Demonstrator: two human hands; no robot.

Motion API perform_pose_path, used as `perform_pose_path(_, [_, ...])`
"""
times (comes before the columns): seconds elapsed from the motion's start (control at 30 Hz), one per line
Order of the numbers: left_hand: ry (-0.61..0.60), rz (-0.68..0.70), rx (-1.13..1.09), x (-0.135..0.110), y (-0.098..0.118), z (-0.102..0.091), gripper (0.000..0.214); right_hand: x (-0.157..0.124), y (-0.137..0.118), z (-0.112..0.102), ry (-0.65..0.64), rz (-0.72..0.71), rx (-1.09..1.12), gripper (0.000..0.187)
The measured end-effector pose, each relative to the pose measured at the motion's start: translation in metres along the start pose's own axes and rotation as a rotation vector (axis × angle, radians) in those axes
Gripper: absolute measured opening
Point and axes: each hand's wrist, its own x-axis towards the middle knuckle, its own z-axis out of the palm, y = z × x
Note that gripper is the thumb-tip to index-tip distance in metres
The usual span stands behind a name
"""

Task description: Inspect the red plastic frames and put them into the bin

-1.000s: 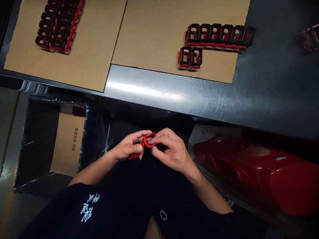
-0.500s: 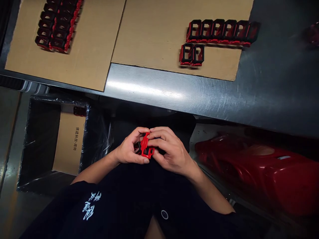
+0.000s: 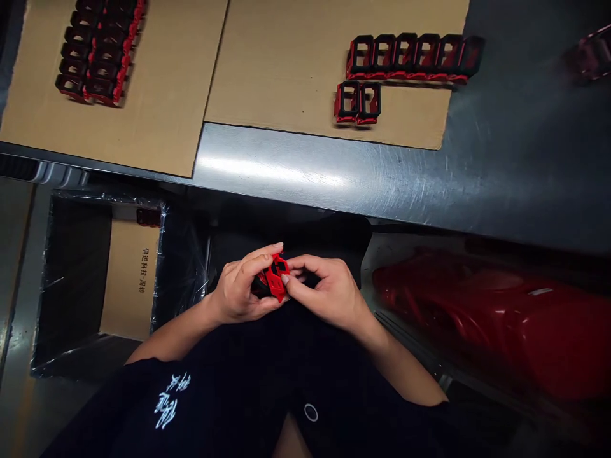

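easing back, the right grip (image 3: 329, 294) stayed narrow, its fingertips (image 3: 285, 278) on a red-and-black plastic frame (image 3: 275, 275) held firmly in the left grip (image 3: 236, 291) above the lap (image 3: 267, 362), apparently kept close for fine handling, while 8 like frames (image 3: 410, 57) sat on cardboard (image 3: 286, 76) on a steel desk (image 3: 334, 172).

A brushed stainless steel surface (image 3: 334, 172) runs across the upper part of the view, its scratches catching a long, bright band of overhead light. Two sheets of tan cardboard (image 3: 286, 76) lie side by side on it. Below its front edge, at the left, stands a cardboard box (image 3: 128, 286) lined with clear plastic film, with dark Chinese characters printed on its inner wall. A grey floor (image 3: 19, 286) shows beyond the box. At the right, below the surface, lies a glossy red plastic mass (image 3: 491, 324).
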Motion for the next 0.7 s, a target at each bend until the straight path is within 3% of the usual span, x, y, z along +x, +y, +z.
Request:
perform_pose_path(0.33, [-0.035,0.074,0.177,-0.003,0.002,-0.002,0.076,0.0,-0.001,0.001,0.04,0.007,-0.023,0.015])
perform_pose_path(0.7, [-0.061,0.079,0.174,-0.003,0.003,-0.003,0.077,-0.001,0.001,-0.012,-0.109,-0.011,0.004,0.023])
